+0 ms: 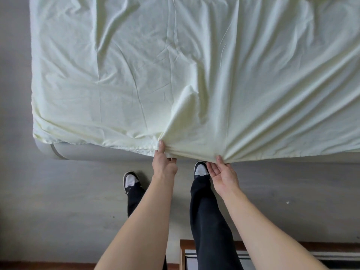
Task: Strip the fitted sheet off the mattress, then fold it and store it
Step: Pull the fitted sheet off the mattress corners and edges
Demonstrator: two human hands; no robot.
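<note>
So the bed takes up most of the view, and the pale yellow-green sheet is spread over the whole top of it, pretty wrinkled, with folds fanning out from the near edge where it's being gathered. At the bed's near left corner the sheet has come up short, so you can see the bare white rounded corner of the mattress with a thin grey stripe on it.

Below the bed is a grey floor, and at the bottom edge of the view there's a bit of wooden furniture with something striped next to it, can't really tell what.

The person stands right at the near edge of the bed, black trousers, black and white shoes, right foot further forward, toe almost under the bed edge.

Both bare arms reach forward to the sheet's near hem. The left hand grips the hem, thumb on top, fingers curled underneath the fabric. The right hand is just beside it, further along the near edge, pinching a bunched bit of hem between thumb and fingertips, palm turned up and the rest of the fingers fairly loose. Between the two hands the hem sits lifted off the mattress edge.
</note>
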